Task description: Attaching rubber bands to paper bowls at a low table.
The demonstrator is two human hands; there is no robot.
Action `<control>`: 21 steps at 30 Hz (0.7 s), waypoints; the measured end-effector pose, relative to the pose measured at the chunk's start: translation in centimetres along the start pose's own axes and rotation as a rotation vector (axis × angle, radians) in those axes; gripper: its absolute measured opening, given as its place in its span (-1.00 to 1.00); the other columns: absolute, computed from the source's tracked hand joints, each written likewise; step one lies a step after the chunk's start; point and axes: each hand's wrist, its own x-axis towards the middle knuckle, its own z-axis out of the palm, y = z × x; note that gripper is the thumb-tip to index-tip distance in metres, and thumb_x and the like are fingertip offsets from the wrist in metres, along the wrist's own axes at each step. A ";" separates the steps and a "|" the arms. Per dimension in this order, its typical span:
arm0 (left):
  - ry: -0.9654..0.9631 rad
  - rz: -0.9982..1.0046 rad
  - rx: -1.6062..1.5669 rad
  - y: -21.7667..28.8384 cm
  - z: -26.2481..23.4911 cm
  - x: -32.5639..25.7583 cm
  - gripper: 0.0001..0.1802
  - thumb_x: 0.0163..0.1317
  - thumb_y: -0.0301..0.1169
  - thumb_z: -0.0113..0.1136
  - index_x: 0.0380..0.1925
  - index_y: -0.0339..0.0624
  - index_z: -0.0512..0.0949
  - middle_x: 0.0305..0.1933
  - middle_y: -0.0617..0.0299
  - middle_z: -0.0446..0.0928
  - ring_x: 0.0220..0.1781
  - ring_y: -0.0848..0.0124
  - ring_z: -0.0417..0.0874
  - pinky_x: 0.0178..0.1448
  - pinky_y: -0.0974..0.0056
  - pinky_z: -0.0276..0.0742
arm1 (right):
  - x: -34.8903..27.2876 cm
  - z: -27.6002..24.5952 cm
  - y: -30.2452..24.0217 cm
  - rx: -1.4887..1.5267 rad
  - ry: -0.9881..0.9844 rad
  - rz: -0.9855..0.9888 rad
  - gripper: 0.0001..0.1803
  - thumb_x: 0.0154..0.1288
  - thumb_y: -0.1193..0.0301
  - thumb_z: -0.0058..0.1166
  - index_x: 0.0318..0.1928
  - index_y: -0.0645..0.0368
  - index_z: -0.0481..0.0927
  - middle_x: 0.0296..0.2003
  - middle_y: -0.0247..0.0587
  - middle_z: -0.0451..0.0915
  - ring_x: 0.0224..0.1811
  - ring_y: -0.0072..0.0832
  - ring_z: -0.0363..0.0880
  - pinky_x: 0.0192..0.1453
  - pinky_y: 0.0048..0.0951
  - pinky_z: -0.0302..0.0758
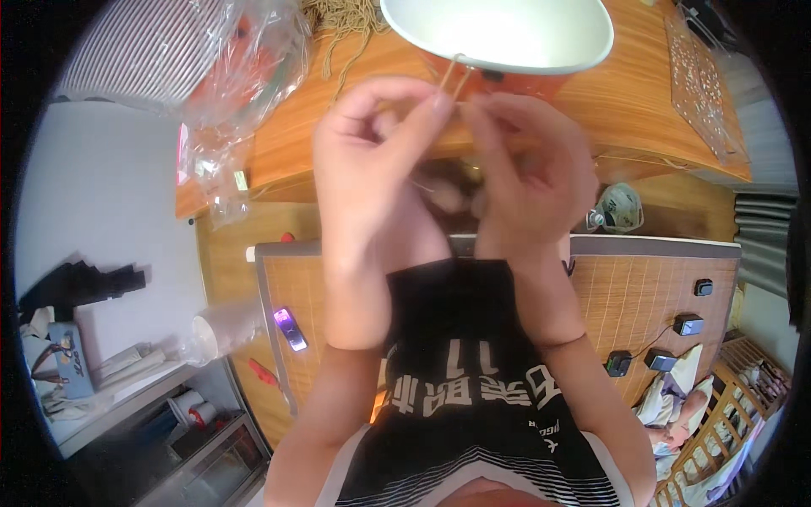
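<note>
Held up before the white bowl, a thin tan cord (454, 76) forms a narrow loop. My left hand (372, 139) is closed, pinching the cord between thumb and forefinger. Close beside it, my right hand (536, 165) is also closed in a pinch at the lower end of the other strand; motion blurs its fingertips. Behind the fingers stands a large bowl (498, 34), white inside and red-orange outside. A bundle of similar tan cords (346, 21) lies on the wooden table (642, 101), left of the bowl.
Clear plastic bags (253, 76) hang over the table's left corner. A beaded sheet (705, 93) lies along its right edge. Nearer, a woven mat (650, 296) carries a phone (290, 328) and several small dark boxes (659, 359). Another person's hand (678, 435) shows at lower right.
</note>
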 end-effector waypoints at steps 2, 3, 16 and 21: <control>-0.049 0.102 0.064 -0.3 0.1 0.0 -0.85 0.24 -0.59 0.37 -0.19 -0.25 0.66 -0.26 0.38 0.59 -0.47 0.77 0.26 -0.42 0.59 0.08 | 1.5 -1.2 -1.3 -0.452 -0.101 -0.312 -0.80 0.12 0.50 0.43 -0.21 0.03 0.77 -0.29 -0.38 0.72 -0.19 -0.44 0.66 -0.03 -0.47 0.53; -0.046 0.104 0.052 -0.3 -0.1 0.2 -0.85 0.24 -0.59 0.37 -0.19 -0.25 0.66 -0.26 0.38 0.59 -0.47 0.77 0.26 -0.42 0.59 0.08 | 2.0 -1.3 -1.0 -0.458 -0.108 -0.319 -0.80 0.12 0.50 0.43 -0.21 0.03 0.77 -0.29 -0.38 0.72 -0.19 -0.44 0.66 -0.03 -0.47 0.53; -0.060 0.599 0.452 0.2 -0.4 1.1 -0.81 0.04 -0.63 0.36 -0.31 -0.22 0.68 -0.27 0.24 0.63 -0.33 0.50 0.54 -0.31 0.45 0.37 | 3.8 -1.3 -2.9 -0.282 -0.250 -0.241 -0.83 0.15 0.41 0.43 -0.22 -0.04 0.77 -0.36 -0.47 0.70 -0.42 -0.45 0.58 -0.38 -0.49 0.52; -0.063 0.659 0.455 0.1 -0.8 1.1 -0.80 0.03 -0.63 0.37 -0.29 -0.24 0.67 -0.26 0.21 0.64 -0.28 0.42 0.62 -0.25 0.39 0.48 | 4.7 -1.2 -2.3 -0.444 -0.319 -0.496 -0.82 0.19 0.45 0.34 -0.18 -0.03 0.76 -0.37 -0.46 0.70 -0.46 -0.44 0.53 -0.40 -0.50 0.50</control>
